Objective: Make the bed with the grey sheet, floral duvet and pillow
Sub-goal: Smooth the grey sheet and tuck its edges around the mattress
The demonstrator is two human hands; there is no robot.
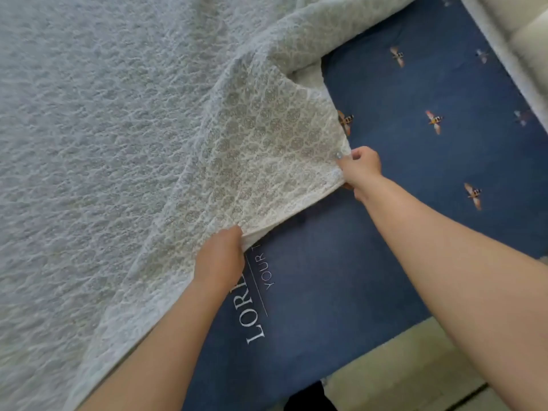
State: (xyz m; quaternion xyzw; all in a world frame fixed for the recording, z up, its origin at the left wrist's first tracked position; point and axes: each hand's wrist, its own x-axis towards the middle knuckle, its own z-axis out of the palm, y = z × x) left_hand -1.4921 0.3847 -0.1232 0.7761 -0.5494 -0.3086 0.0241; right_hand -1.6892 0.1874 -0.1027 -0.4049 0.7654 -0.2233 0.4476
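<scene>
A pale grey sheet [124,137] with a small round floral weave covers the left and middle of the bed. One corner of it is lifted off the blue mattress [400,161]. My left hand [221,259] pinches the sheet's edge at the near side of that corner. My right hand [360,167] grips the corner tip farther right, so the cloth hangs stretched between both hands. No duvet or pillow is in view.
The blue mattress is printed with bees and white lettering [255,310]. A pale floor [415,372] lies along the bed's near edge. A light-coloured wall or headboard [522,31] runs at the top right. A dark object [308,398] sits at the bottom edge.
</scene>
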